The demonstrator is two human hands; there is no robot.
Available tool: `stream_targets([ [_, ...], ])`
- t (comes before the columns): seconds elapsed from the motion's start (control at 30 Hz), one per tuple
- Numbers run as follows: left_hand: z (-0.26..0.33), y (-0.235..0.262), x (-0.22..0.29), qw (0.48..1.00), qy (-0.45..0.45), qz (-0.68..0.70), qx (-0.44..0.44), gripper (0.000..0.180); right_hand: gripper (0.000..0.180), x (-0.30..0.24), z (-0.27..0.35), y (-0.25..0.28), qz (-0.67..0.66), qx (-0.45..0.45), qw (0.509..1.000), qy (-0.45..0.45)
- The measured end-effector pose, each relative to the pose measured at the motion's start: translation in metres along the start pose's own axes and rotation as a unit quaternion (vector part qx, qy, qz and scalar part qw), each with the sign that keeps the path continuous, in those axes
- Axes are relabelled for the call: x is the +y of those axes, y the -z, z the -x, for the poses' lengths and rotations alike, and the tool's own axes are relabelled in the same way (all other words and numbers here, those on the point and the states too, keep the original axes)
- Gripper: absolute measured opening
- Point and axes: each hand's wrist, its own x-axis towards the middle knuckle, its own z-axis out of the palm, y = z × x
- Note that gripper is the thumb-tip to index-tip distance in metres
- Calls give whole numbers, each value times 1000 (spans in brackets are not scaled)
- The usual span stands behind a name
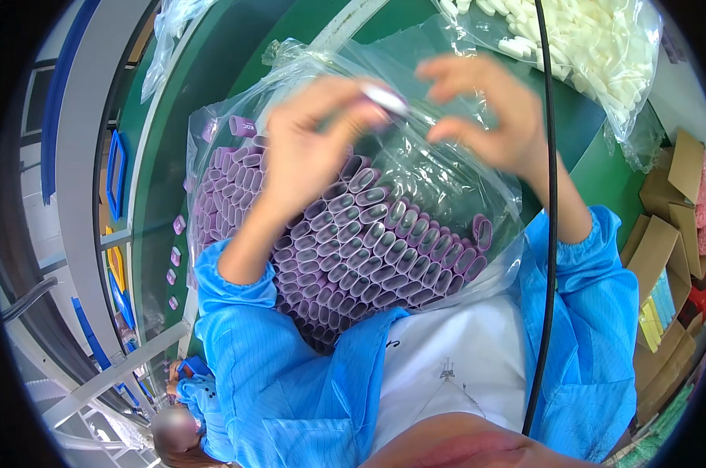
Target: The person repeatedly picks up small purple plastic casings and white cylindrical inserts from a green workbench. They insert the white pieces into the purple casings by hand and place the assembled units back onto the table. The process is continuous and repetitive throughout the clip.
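My left hand (308, 139) is raised over a clear plastic bag (462, 183), thumb and fingers pinched on a small oval purple-and-white piece (386, 99). Motion blurs the piece, so its exact kind does not show. To its right, my right hand (497, 109) is held with thumb and fingers apart and nothing between them. Below both hands, many hollow oval purple shells (384, 249) stand packed in rows, their openings facing up. One shell (482, 232) sits apart at the right end of the rows. My left forearm hides part of the pile.
A clear bag of cream-white oval pieces (595, 47) lies at the far right. Several small purple pieces (175, 256) stand on the green surface at left. A black cable (550, 234) hangs across the right side. Cardboard boxes (665, 257) are at right; a co-worker (212, 405) is lower left.
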Motion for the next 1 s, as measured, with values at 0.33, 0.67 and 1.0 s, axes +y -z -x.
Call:
stream_targets([
  [0.33,-79,185,-180,931,193,-308,-24,43,14,92,0,73,401,-157,887,-164],
  [0.67,-13,99,-57,911,75,-405,24,35,14,63,-4,54,359,-53,932,-21],
  [1.0,6,55,-35,963,73,-258,25,23,19,76,-17,38,220,113,947,-205],
])
